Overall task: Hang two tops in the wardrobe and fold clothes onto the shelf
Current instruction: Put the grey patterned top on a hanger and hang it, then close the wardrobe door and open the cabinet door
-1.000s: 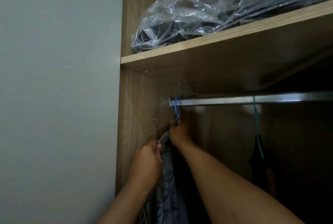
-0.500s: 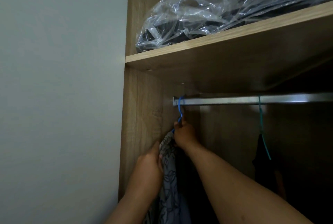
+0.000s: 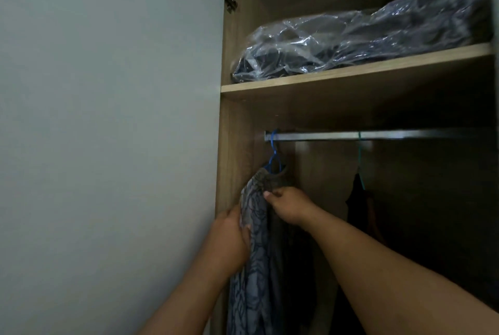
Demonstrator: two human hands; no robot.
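Head view looks up into the open wardrobe, with the metal rail (image 3: 378,135) as the landmark. At the rail's left end a blue hanger (image 3: 274,151) is hooked on, and a grey patterned top (image 3: 256,240) hangs from it, falling straight down below the rail. The left hand (image 3: 232,237) grips the top's near edge, fingers curled round the fabric, and the right hand (image 3: 286,206) pinches the cloth just below the collar, under the hanger's hook. Further right along the rail a teal hanger (image 3: 360,162) carries a dark garment (image 3: 359,208), well apart from the first.

As a judgement, one top is on the rail and being straightened. Whether the dark garment counts as the second top cannot be told from here. Above the rail, the shelf (image 3: 351,75) holds only a clear plastic bag of dark clothes (image 3: 364,40); no freshly folded pile shows, so the folding seems to lie ahead.
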